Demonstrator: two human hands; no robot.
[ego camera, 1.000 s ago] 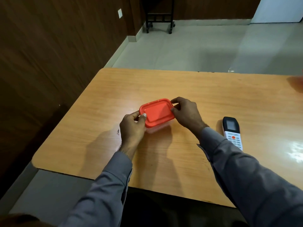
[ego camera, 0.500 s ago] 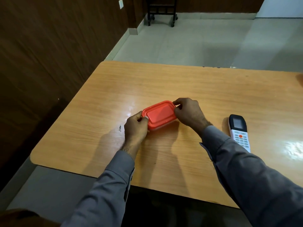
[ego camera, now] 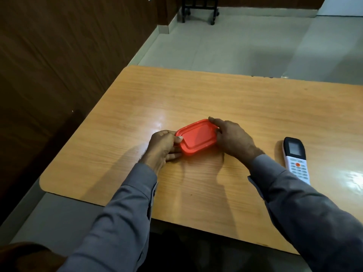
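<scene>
1. Head view: a small red box (ego camera: 193,152) sits on the wooden surface (ego camera: 196,91), near the middle, and its lid (ego camera: 197,135) lies flat on top
2. The left hand (ego camera: 162,148) has its grip round the left end of the red box. The thumb (ego camera: 178,139) presses on the lid's edge and the fingers curl in lower down
3. The right hand (ego camera: 233,138) has its grip on the right end, with its fingers curled over the far corner and side of the lid
4. The lid looks down all the way round, so I think the closing is nearly done. I cannot tell if it has clicked shut. What looks left is one last push on the edges, then letting go
5. A white remote (ego camera: 296,160) lies to the right, apart from the red box and near the right sleeve (ego camera: 294,193)
</scene>
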